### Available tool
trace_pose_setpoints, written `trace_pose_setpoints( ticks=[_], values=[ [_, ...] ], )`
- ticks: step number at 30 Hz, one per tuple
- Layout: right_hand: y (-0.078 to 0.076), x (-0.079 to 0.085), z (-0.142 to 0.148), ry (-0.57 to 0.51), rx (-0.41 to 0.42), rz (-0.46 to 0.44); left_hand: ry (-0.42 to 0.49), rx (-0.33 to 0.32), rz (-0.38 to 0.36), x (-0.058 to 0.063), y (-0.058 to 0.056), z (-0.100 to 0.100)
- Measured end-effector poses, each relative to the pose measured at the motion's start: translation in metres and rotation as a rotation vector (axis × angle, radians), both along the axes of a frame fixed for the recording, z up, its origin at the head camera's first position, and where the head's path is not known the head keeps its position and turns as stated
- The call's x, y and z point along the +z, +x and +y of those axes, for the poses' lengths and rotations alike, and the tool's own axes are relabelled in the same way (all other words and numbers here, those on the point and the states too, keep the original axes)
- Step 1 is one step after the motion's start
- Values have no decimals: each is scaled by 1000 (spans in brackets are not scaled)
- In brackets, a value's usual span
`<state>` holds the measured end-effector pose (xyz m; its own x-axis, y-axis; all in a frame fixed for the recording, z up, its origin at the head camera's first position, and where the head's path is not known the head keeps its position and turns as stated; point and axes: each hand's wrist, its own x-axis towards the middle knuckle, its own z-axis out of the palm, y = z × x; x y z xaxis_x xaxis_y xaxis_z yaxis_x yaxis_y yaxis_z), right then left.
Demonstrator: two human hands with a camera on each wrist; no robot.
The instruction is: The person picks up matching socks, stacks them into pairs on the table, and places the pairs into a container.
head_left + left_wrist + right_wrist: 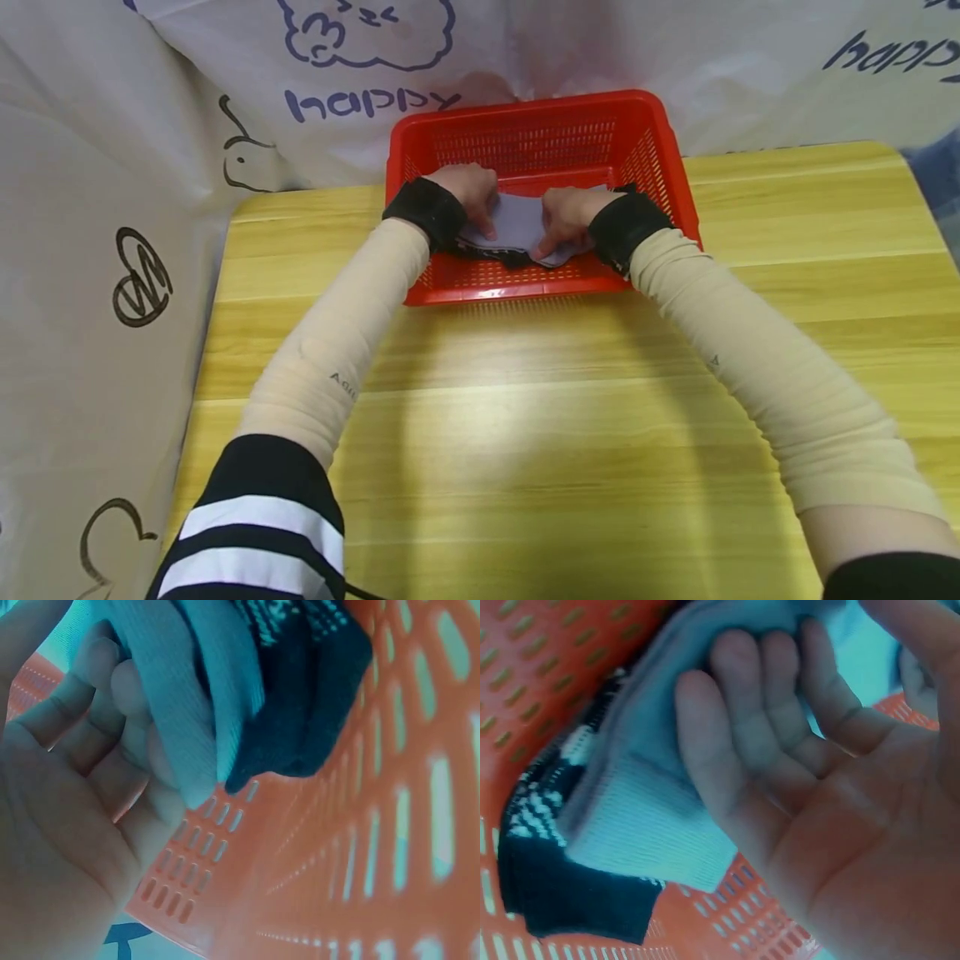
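A folded pair of light grey socks (pixel 519 218) lies in the red basket (pixel 525 293), along with black socks (pixel 495 252) that carry a white pattern. My left hand (pixel 471 193) holds the left end of the grey socks, and my right hand (pixel 568 215) holds the other end. In the left wrist view, curled fingers (pixel 124 712) lie against the grey fabric, with the black socks (pixel 300 697) next to it by the basket wall. The right wrist view shows fingers (pixel 731 727) against the ribbed grey cuff, the black socks (pixel 585 892) beside it.
The basket stands at the back of a wooden table (pixel 525 433), close to a white cloth (pixel 600 50) with drawings and writing. More white cloth (pixel 90 375) hangs at the left. Slotted basket walls (pixel 405 787) rise around both hands.
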<state>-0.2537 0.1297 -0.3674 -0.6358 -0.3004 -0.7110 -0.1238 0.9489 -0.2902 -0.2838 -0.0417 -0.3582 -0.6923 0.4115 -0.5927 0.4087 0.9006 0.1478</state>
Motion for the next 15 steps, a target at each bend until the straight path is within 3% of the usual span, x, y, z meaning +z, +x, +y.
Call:
trace_pose_setpoints(
  ticks=[5, 11, 13, 15],
  values=[
    [1, -4, -2, 6, 36, 14, -17, -31, 23, 2, 4, -3],
    [-4, 4, 9, -32, 33, -18, 11, -44, 36, 16, 18, -4],
    [-6, 7, 13, -49, 26, -10, 34, 24, 10, 23, 25, -3],
    [-8, 9, 15, -34, 18, 33, 75, 144, -31, 30, 33, -2]
  ],
)
